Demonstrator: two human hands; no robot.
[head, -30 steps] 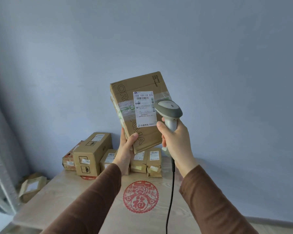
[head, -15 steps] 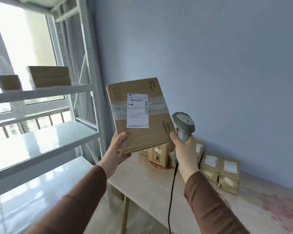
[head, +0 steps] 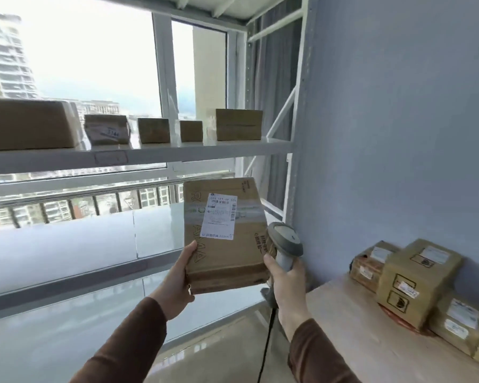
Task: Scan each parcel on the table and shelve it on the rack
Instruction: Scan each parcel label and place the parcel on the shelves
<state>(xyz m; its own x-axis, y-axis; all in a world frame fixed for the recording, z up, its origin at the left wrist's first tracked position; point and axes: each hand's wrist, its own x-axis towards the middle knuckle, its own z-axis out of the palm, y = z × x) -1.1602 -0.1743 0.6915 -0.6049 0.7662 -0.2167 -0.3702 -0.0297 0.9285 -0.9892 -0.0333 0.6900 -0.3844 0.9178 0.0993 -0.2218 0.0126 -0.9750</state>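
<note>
My left hand [head: 177,280] grips the lower left corner of a flat brown parcel [head: 227,252] with a white shipping label, held upright in front of the white metal rack [head: 138,156]. My right hand [head: 286,283] grips the handle of a grey barcode scanner [head: 285,241], just right of the parcel, its cable hanging down. Several boxed parcels [head: 415,280] lie on the wooden table [head: 357,341] at the right, against the wall.
Several cardboard boxes [head: 238,124] stand in a row on the rack's upper shelf. The middle shelf [head: 67,244] and the lower shelf [head: 67,327] are glossy and bare. A window with a railing lies behind the rack. A blue wall rises to the right.
My view has swung left from the table to the rack. The parcel has come down lower with my left hand; the scanner has moved off its label to the right side.
</note>
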